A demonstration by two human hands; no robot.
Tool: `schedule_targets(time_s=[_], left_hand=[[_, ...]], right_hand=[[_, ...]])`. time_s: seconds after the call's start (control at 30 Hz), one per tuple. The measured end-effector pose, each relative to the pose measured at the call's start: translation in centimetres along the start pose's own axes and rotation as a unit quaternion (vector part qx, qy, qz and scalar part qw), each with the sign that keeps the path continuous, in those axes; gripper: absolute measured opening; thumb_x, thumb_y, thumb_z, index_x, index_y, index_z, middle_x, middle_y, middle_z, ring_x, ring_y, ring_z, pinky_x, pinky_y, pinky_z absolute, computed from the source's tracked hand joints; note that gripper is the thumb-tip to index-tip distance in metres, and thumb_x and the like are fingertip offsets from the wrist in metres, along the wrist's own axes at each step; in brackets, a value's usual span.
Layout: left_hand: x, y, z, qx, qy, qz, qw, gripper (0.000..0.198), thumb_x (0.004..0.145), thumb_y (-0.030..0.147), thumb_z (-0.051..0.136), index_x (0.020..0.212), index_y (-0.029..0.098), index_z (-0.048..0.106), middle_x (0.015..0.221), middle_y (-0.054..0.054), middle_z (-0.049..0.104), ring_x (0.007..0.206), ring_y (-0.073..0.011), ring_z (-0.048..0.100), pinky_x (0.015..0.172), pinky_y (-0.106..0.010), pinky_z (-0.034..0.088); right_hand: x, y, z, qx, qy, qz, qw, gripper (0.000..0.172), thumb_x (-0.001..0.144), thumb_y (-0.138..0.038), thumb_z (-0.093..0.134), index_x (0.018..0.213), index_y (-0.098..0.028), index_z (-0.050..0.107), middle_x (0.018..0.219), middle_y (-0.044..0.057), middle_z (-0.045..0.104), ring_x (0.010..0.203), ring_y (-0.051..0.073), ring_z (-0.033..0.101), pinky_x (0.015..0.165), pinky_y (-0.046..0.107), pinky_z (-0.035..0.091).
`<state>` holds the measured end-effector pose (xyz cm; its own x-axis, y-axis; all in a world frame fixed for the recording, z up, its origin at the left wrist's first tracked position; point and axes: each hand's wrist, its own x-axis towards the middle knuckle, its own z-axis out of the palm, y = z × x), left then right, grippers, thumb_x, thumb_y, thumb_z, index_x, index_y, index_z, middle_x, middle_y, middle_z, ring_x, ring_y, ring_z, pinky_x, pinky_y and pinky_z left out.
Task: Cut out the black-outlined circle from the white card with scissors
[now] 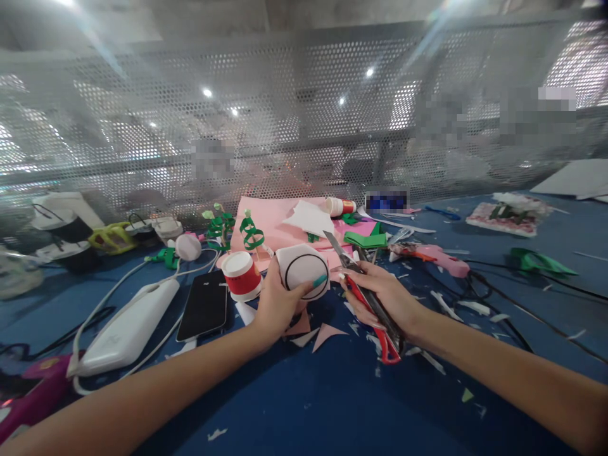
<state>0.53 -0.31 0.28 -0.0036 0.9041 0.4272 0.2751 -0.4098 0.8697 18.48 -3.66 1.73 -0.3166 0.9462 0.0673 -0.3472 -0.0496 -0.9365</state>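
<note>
Our left hand (278, 301) clamps its grip on a white circle-marked paper cutout (304, 266); our right hand (382, 297) clamps red-handled metal scissors (340, 251).

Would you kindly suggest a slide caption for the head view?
Left hand holds a white paper piece with a drawn black circle; right hand grips red-handled scissors over a scrap-strewn blue table.

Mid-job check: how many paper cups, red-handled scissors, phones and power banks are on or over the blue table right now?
Paper cups: 3 (one in left hand)
Red-handled scissors: 1 (in right hand)
Phones: 1
Power banks: 1
Total: 6
</note>
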Motion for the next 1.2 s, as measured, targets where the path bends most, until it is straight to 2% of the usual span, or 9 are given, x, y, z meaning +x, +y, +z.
schedule_targets(time_s=[0.13,0.23,0.3,0.4,0.57,0.77,0.9,1.07,1.2], left_hand=[[0.2,-0.1,0.2,-0.034,0.013,-0.025,0.999,0.056,0.060,0.024,0.071,0.112,0.019,0.049,0.104,-0.007,0.063,0.098,-0.0249,0.059,0.089,-0.041,0.046],[0.3,-0.2,0.3,-0.055,0.023,-0.036,0.998,0.056,0.061,0.023,0.071,0.112,0.020,0.049,0.104,-0.007,0.063,0.098,-0.0250,0.059,0.089,-0.042,0.046],[0.4,-0.3,0.3,-0.063,0.015,-0.034,0.997,0.056,0.062,0.025,0.070,0.113,0.020,0.047,0.105,-0.007,0.063,0.099,-0.0251,0.059,0.089,-0.042,0.046],[0.3,-0.4,0.3,-0.057,-0.004,-0.020,0.998,0.057,0.066,0.027,0.068,0.117,0.021,0.043,0.108,-0.008,0.061,0.101,-0.0242,0.059,0.091,-0.042,0.045],[0.1,-0.2,0.3,-0.048,0.000,-0.017,0.999,0.055,0.065,0.023,0.067,0.115,0.021,0.044,0.106,-0.007,0.061,0.100,-0.0224,0.059,0.090,-0.038,0.045],[-0.1,0.2,0.3,-0.057,-0.014,-0.022,0.998,0.046,0.068,0.025,0.065,0.109,0.022,0.044,0.104,-0.006,0.061,0.091,-0.0200,0.062,0.078,-0.033,0.051],[-0.2,0.5,0.3,-0.063,-0.024,-0.031,0.997,0.041,0.070,0.024,0.062,0.107,0.023,0.044,0.101,-0.005,0.061,0.088,-0.0202,0.062,0.069,-0.031,0.053],[-0.2,0.8,0.2,-0.030,0.007,0.028,0.999,0.036,0.070,0.019,0.062,0.104,0.021,0.050,0.099,-0.003,0.063,0.094,-0.0196,0.060,0.084,-0.032,0.049],[-0.2,0.8,0.2,-0.053,0.000,0.033,0.998,0.037,0.070,0.018,0.061,0.105,0.020,0.050,0.103,-0.004,0.063,0.096,-0.0198,0.060,0.087,-0.033,0.048]], right_hand=[[0.0,0.3,-0.1,0.011,-0.015,-0.019,1.000,0.013,0.083,-0.030,0.053,0.081,-0.022,0.043,0.038,-0.009,0.048,0.022,0.006,0.033,0.024,0.016,0.028],[0.1,0.6,-0.3,0.035,-0.019,-0.015,0.999,0.015,0.081,-0.030,0.057,0.088,-0.024,0.045,0.050,-0.007,0.056,0.026,0.006,0.039,0.025,0.016,0.030],[0.2,0.6,-0.3,0.050,-0.020,0.000,0.999,0.016,0.079,-0.029,0.059,0.087,-0.023,0.046,0.059,-0.005,0.060,0.027,0.004,0.039,0.023,0.016,0.029],[0.1,0.4,0.0,0.056,-0.034,0.026,0.998,0.011,0.081,-0.027,0.056,0.081,-0.019,0.048,0.058,-0.004,0.060,0.024,0.002,0.035,0.021,0.015,0.028],[-0.4,0.3,0.9,0.058,-0.041,0.038,0.997,0.011,0.082,-0.029,0.053,0.080,-0.018,0.050,0.061,-0.001,0.062,0.023,0.003,0.036,0.020,0.016,0.029],[-0.9,0.4,1.4,0.059,-0.050,0.055,0.995,0.016,0.083,-0.033,0.052,0.076,-0.019,0.048,0.043,-0.006,0.052,0.020,0.003,0.030,0.020,0.015,0.023],[-1.2,0.1,1.5,0.065,-0.041,0.072,0.994,0.015,0.084,-0.032,0.051,0.078,-0.019,0.048,0.042,-0.006,0.052,0.020,0.003,0.029,0.020,0.014,0.023],[-1.3,-0.1,1.7,0.083,-0.055,0.084,0.992,0.021,0.085,-0.033,0.050,0.070,-0.019,0.045,0.036,-0.008,0.045,0.019,0.003,0.026,0.020,0.013,0.021],[-1.5,0.1,1.9,0.103,-0.068,0.086,0.989,0.024,0.084,-0.033,0.052,0.066,-0.020,0.043,0.037,-0.009,0.040,0.019,0.002,0.024,0.020,0.013,0.020]])
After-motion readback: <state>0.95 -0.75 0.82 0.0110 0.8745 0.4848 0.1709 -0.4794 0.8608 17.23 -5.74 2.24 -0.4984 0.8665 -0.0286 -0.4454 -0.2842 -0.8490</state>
